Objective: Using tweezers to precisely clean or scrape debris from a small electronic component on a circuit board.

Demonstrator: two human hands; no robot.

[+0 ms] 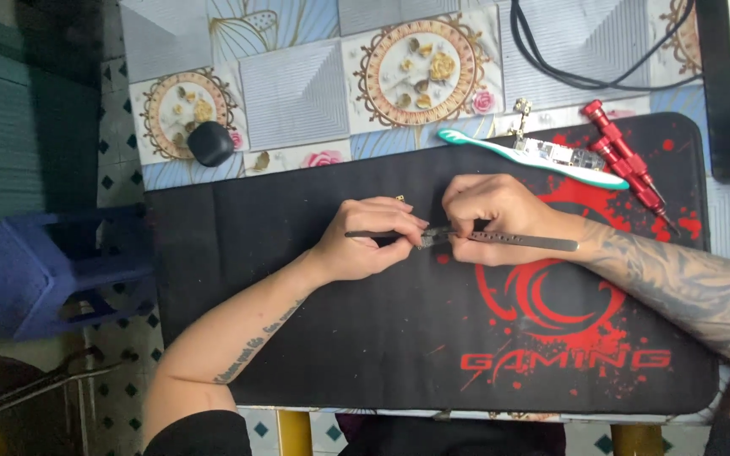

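Left hand (363, 243) pinching thin dark tool (379, 235); right hand (492, 218) gripping flat metal tweezers (524, 241), fingers closed. Tips meeting on a small part (433, 237) between hands, above black mat (340, 338). Lying beyond: toothbrush (527, 157), red screwdrivers (631, 165).

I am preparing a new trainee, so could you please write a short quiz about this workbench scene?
1. True or false: both hands meet over the black mat.
2. What does the right hand hold? A) a slim metal tool B) a hammer C) a cup
3. Which item lies beside the red screwdrivers?

Key:
1. True; the left hand grips a thin dark tool.
2. A, the slim metal tool.
3. The toothbrush.
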